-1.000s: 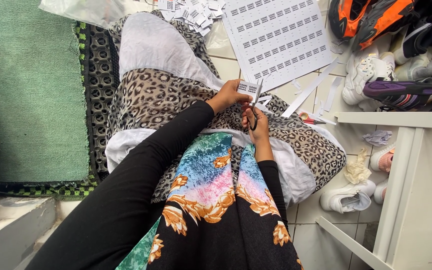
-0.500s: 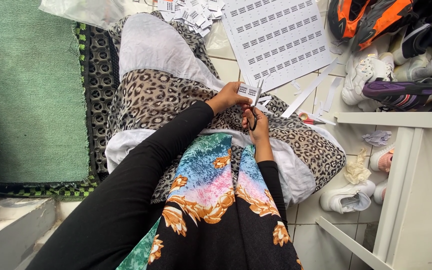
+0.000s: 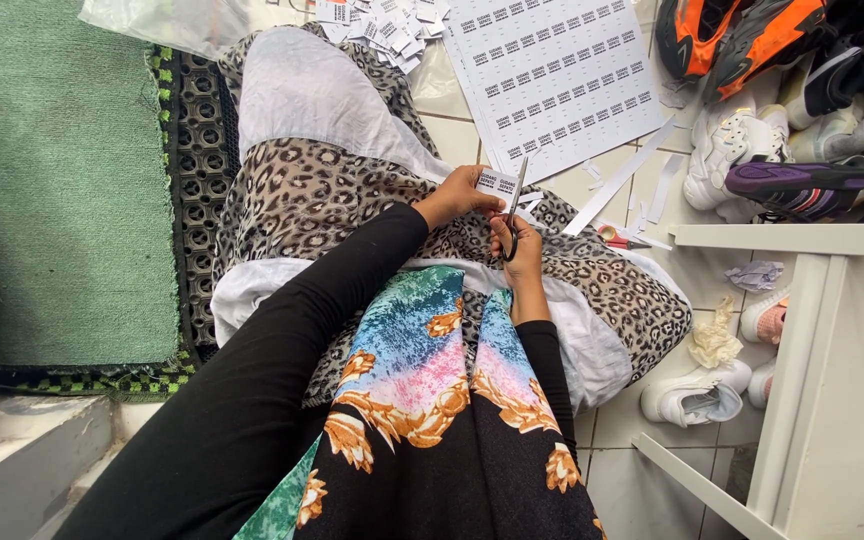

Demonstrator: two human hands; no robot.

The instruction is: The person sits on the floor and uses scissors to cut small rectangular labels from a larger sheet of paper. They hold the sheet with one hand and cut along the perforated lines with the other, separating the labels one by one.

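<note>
Scissors, slim and steel-bladed (image 3: 515, 205), sit at centre frame in the head view, blades pointing up the picture and parted around a small white paper label strip with black print (image 3: 497, 183). The right hand (image 3: 517, 245) has its fingers closed through the handles, low under the blades, which looks like a steady cutting hold. The left hand (image 3: 462, 192) pinches the strip's left edge between thumb and fingers, closed tight on it, seemingly keeping the paper taut against the blades. Both hands hover over a leopard-print fabric lap (image 3: 332, 195), so offcuts would drop there. Upper right of centre, a large white printed sheet of labels (image 3: 557, 75) lies on the tiled floor, with a heap of small cut white labels (image 3: 382, 22) along the top edge. Long white paper offcut strips (image 3: 617, 180) trail beside the sheet. Far right, piled sports shoes (image 3: 782, 120) crowd the corner; a green mat (image 3: 52, 170) fills the left.
</note>
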